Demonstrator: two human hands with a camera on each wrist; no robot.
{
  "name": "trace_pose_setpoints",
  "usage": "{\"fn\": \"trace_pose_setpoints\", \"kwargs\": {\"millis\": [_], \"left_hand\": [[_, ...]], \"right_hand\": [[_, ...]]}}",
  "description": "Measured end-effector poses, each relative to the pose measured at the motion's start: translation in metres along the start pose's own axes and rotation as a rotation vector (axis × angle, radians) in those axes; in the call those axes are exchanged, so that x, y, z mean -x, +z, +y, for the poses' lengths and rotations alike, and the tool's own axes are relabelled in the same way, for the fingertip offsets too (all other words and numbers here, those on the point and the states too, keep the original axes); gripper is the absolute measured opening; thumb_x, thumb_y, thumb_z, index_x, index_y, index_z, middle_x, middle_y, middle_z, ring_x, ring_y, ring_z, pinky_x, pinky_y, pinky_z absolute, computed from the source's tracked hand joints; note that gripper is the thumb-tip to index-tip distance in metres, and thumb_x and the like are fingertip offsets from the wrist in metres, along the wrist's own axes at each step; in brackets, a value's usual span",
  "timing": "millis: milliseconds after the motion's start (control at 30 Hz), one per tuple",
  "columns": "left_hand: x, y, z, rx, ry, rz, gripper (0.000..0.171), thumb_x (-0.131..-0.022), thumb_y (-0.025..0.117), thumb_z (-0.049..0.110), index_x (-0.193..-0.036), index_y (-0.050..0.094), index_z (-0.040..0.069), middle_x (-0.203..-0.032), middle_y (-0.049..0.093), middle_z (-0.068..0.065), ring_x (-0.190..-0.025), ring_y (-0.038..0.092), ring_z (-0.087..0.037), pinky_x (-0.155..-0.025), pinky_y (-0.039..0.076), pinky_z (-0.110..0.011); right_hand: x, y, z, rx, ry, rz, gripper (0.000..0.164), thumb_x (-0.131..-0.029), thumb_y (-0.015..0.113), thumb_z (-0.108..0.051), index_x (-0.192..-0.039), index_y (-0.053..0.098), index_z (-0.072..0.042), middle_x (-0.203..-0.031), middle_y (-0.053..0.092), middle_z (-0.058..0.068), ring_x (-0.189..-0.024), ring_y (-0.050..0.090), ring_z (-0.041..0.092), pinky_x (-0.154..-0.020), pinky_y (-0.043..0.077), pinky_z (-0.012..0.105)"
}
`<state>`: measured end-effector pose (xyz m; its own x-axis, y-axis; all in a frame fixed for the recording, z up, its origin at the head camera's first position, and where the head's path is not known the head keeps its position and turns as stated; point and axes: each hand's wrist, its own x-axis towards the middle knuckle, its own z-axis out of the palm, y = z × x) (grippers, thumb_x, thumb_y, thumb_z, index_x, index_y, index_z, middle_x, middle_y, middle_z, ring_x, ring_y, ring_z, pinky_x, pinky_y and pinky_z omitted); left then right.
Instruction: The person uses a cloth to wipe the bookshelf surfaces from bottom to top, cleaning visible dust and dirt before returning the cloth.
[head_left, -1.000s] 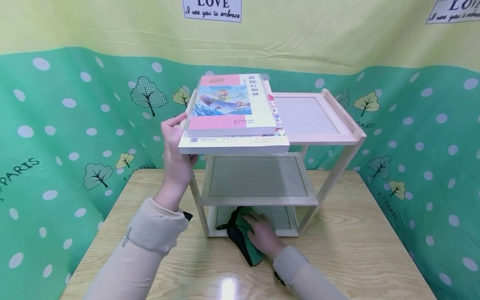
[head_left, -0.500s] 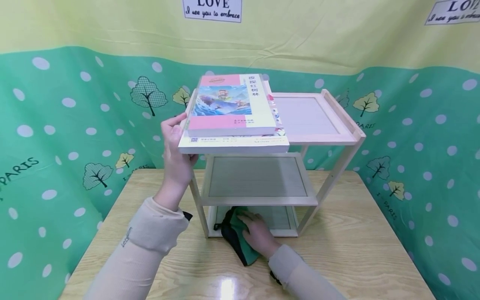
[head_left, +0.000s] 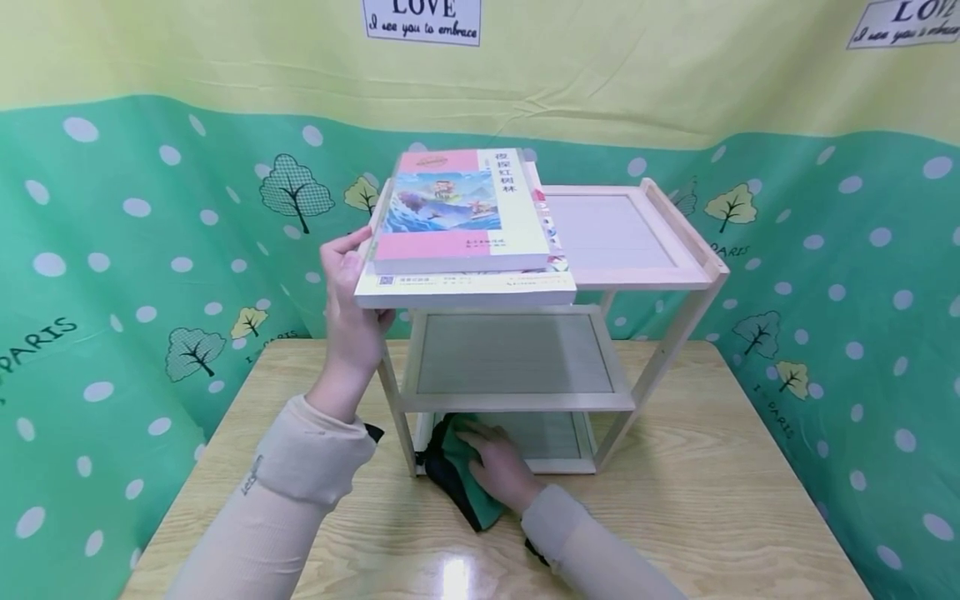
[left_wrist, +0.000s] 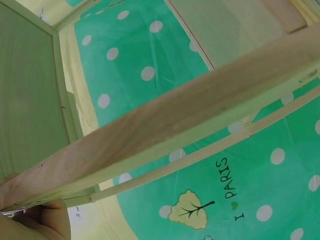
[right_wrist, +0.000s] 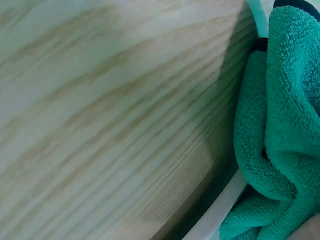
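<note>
In the head view my left hand grips the upper left front corner of the small wooden shelf, next to a stack of books lying on its top tier. A pink and cream book lies over a wider white book. The left wrist view shows part of that hand against a wooden rail. Low down, my right hand holds a green towel with dark trim on the left part of the bottom tier. Thick green folds of the towel fill the right side of the right wrist view.
The shelf has three tiers; the middle panel sits above the right hand. A light wood table carries the shelf. Behind and at both sides hangs a green and yellow curtain with dots and trees.
My right hand and the green towel have slid left along the bottom tier, up to the left front leg. The left hand and the books stay in place.
</note>
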<state>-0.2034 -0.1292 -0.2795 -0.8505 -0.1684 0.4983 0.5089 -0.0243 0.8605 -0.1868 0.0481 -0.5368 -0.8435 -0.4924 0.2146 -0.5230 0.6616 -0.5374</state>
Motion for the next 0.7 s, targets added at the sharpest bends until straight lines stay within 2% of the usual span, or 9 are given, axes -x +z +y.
{"fn": "trace_pose_setpoints", "kwargs": {"millis": [300, 533, 700], "left_hand": [[0.000, 0.000, -0.001, -0.019, 0.004, 0.000, 0.048, -0.098, 0.025, 0.044, -0.136, 0.034, 0.015, -0.068, 0.049, 0.000, -0.041, 0.023, -0.007, -0.038, 0.022, -0.021], [0.001, 0.000, 0.000, -0.044, -0.002, 0.007, 0.049, -0.098, 0.024, 0.044, -0.136, 0.034, 0.014, -0.069, 0.050, -0.002, -0.041, 0.024, -0.008, -0.038, 0.022, -0.021], [0.000, -0.001, 0.000, -0.051, 0.003, 0.009, 0.049, -0.098, 0.024, 0.044, -0.136, 0.034, 0.014, -0.066, 0.049, 0.000, -0.040, 0.024, -0.008, -0.038, 0.022, -0.021]], "right_hand": [[-0.009, 0.001, -0.010, -0.051, -0.006, 0.022, 0.043, -0.092, 0.058, 0.001, -0.135, 0.059, -0.004, -0.149, 0.050, 0.013, -0.124, 0.056, 0.034, -0.100, 0.050, 0.044], [-0.016, 0.000, -0.021, -0.072, 0.079, -0.037, 0.044, -0.097, 0.057, -0.006, -0.140, 0.056, -0.011, -0.152, 0.046, 0.006, -0.131, 0.051, 0.031, -0.102, 0.049, 0.040], [-0.022, 0.002, -0.027, -0.044, 0.059, -0.055, 0.046, -0.097, 0.056, -0.005, -0.142, 0.054, -0.012, -0.152, 0.047, 0.007, -0.132, 0.050, 0.031, -0.103, 0.049, 0.041]]}}
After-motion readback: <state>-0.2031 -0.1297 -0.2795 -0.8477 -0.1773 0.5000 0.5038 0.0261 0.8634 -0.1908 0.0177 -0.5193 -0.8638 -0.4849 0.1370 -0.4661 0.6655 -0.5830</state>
